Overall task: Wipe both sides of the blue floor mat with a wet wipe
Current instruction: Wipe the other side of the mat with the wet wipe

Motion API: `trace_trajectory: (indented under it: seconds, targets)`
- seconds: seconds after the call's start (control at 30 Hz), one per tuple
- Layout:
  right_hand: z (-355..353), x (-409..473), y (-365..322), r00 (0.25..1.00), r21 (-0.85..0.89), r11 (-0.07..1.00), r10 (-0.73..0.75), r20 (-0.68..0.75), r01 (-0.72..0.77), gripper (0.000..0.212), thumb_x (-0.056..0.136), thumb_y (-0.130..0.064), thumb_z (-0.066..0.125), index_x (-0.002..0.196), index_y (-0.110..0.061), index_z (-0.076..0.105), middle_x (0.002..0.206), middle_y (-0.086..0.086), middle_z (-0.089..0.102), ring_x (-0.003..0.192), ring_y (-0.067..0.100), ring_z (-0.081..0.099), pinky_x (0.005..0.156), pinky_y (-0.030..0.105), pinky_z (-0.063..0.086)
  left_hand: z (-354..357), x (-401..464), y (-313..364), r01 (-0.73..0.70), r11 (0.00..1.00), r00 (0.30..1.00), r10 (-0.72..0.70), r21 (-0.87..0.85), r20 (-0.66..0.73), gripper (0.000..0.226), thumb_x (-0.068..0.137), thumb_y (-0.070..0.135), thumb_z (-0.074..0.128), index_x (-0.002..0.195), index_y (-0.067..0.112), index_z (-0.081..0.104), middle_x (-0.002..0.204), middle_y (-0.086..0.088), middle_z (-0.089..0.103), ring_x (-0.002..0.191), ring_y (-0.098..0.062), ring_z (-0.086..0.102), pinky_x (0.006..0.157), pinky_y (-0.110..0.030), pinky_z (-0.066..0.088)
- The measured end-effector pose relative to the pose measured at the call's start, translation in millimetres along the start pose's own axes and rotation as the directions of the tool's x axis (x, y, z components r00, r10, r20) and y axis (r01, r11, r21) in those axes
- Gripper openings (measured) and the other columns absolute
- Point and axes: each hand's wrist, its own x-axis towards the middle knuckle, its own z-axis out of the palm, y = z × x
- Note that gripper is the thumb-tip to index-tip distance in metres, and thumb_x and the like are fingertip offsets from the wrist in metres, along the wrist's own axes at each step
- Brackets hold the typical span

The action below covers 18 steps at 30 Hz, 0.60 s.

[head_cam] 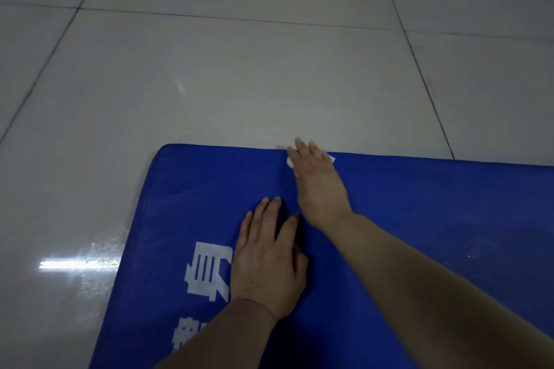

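Two hands lie flat on the blue floor mat [419, 219], which rests on the tiled floor [239, 84]. The mat's far edge runs left to right and out of view, so its long axis is unclear. The left hand [266, 260] presses beside the mat's white lettering [207, 269]. The right hand [317, 183], fingers straight, presses the wet wipe [290, 162] at the mat's far edge.

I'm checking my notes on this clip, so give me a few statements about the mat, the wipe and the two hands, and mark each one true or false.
1. The right hand presses the wet wipe near the far edge of the blue floor mat. True.
2. The left hand holds a spray bottle. False: it lies flat on the mat and holds nothing.
3. The mat lies on carpet. False: it lies on a glossy tiled floor.
4. White characters are printed on the mat beside the left hand. True.
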Motion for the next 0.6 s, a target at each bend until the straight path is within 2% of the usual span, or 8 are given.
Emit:
trace_trajectory:
  seconds: [0.1,0.17,0.27,0.33,0.4,0.47,0.5,0.6]
  targets:
    - [-9.1,-24.6,36.5,0.993,0.084,0.99,-0.111,-0.042,0.114,0.07,0.086,0.016,0.045,0.148,-0.011,0.028,0.157,0.003,0.017,0.145,0.019,0.016,0.117,0.024,0.013,-1.7,0.6,1.1,0.012,1.0,1.0,-0.012,0.001,-0.003,0.048,0.081,0.031,0.035,0.118,0.018,0.064,0.138,-0.012,0.051,0.133,-0.028,0.042,0.114,-0.046,0.029]
    - [-23.0,-42.3,70.9,0.987,0.139,0.983,0.136,-0.083,-0.124,0.066,0.088,0.016,0.043,0.147,-0.01,0.03,0.156,0.002,0.021,0.144,0.019,0.02,0.114,0.019,0.013,-1.6,1.1,1.5,0.013,1.0,1.0,-0.013,0.013,-0.008,0.048,0.081,0.031,0.034,0.116,0.018,0.065,0.136,-0.012,0.052,0.131,-0.029,0.045,0.11,-0.051,0.03]
    - [-26.9,-43.6,89.3,0.877,0.062,0.88,0.475,-0.075,-0.471,0.06,0.094,0.005,0.034,0.15,-0.005,0.015,0.159,0.009,0.011,0.145,0.023,0.014,0.118,0.032,0.015,-0.3,1.1,0.7,0.008,1.0,1.0,-0.008,0.017,-0.013,0.048,0.081,0.03,0.034,0.115,0.017,0.065,0.135,-0.012,0.053,0.13,-0.029,0.046,0.109,-0.052,0.03]
    - [-23.3,-31.9,58.3,0.916,-0.168,0.901,0.392,-0.082,-0.4,0.059,0.091,-0.002,0.02,0.149,-0.001,0.009,0.158,0.017,0.006,0.143,0.03,0.017,0.112,0.038,0.026,1.0,0.8,0.9,0.008,1.0,1.0,-0.008,0.018,-0.016,0.048,0.081,0.03,0.034,0.115,0.016,0.064,0.135,-0.013,0.053,0.13,-0.03,0.045,0.109,-0.052,0.029]
    - [-6.0,-24.1,18.5,0.992,-0.314,0.942,0.128,0.013,-0.117,0.058,0.093,-0.007,0.021,0.148,0.0,0.003,0.157,0.019,0.0,0.142,0.035,0.014,0.112,0.041,0.024,0.9,0.5,0.6,0.002,1.0,1.0,-0.002,0.024,-0.02,0.047,0.081,0.029,0.034,0.115,0.016,0.063,0.136,-0.013,0.052,0.131,-0.029,0.044,0.109,-0.051,0.028]
    - [11.2,-27.8,-0.6,0.994,-0.148,0.983,-0.102,0.04,0.107,0.064,0.097,-0.011,0.036,0.151,-0.007,0.002,0.159,0.007,-0.006,0.146,0.025,-0.001,0.118,0.032,0.001,0.9,0.5,-0.2,-0.008,1.0,1.0,0.008,0.026,-0.028,0.046,0.081,0.028,0.034,0.114,0.015,0.063,0.135,-0.014,0.053,0.131,-0.03,0.045,0.109,-0.051,0.028]
    - [7.4,-33.4,2.3,0.995,-0.041,0.994,-0.104,0.005,0.104,0.066,0.096,-0.007,0.042,0.152,-0.012,0.007,0.158,0.001,-0.003,0.146,0.018,-0.002,0.116,0.025,-0.005,1.3,0.3,-0.1,-0.009,1.0,0.999,0.009,0.021,-0.032,0.046,0.081,0.028,0.034,0.114,0.015,0.063,0.135,-0.014,0.053,0.13,-0.03,0.046,0.109,-0.052,0.028]
    - [-13.7,-58.7,57.8,0.938,0.172,0.942,0.313,-0.15,-0.287,0.062,0.092,0.007,0.044,0.149,-0.011,0.026,0.156,0.003,0.022,0.144,0.019,0.02,0.115,0.022,0.008,1.8,0.9,0.2,-0.002,1.0,0.999,0.002,0.005,-0.051,0.047,0.082,0.028,0.033,0.115,0.015,0.065,0.135,-0.013,0.053,0.13,-0.03,0.045,0.109,-0.051,0.029]
